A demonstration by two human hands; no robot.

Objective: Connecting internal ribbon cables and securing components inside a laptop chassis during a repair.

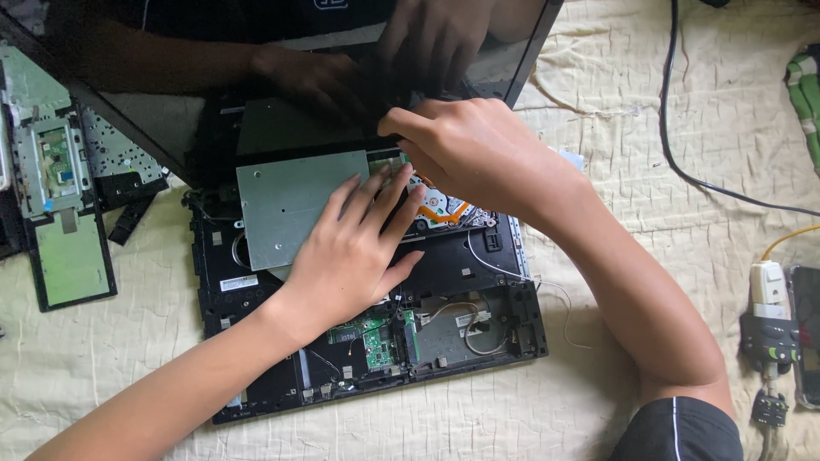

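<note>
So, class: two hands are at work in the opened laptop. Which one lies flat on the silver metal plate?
The left hand, fingers spread on the silver plate. The right hand is curled further back, at the screen hinge edge.

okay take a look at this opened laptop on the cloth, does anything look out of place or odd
Yes. A thin white wire trails out of the laptop base over its right edge onto the cloth, and a removed panel lies loose to the left, apart from the base.
</note>
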